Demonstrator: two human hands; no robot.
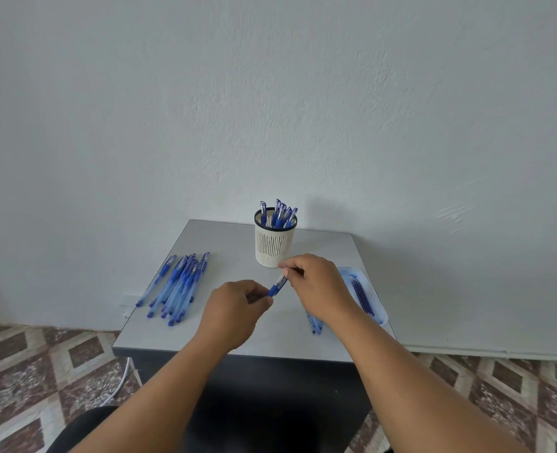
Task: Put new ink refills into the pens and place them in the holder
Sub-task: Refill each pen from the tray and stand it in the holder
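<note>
**Both hands on one blue pen, in front of the holder**

We see a single blue pen (277,285) held above the grey tabletop (270,335), tilted, its upper end toward the right hand and its lower, blue-grip end toward the left. The left hand (234,313) has its fingers (264,300) curled and pinching the lower end. The right hand (316,284) pinches the upper end between thumb and curled fingers; the very tip is hidden by them, so we cannot tell whether the pen is whole or apart.

Just behind the hands stands the holder (275,245), a cream slotted cup with a dark rim, upright near the back edge of the tabletop. Several blue pens (278,213) stick up out of it, caps up.

On the left of the tabletop lies a loose pile of blue pens (177,286), roughly parallel, slanting from near left to far right, with one pen lying a little apart at the pile's left side.

On the right, partly under the right forearm, sits a clear shallow tray (376,305) with dark blue refills (362,294) lying in it. Just beside the tray, toward us, a couple of pale clear-blue pieces (314,323) lie on the tabletop; most of them is hidden by the wrist.

A patterned tile floor (41,364) surrounds the table, and a white cable (120,384) runs down on the left.
</note>
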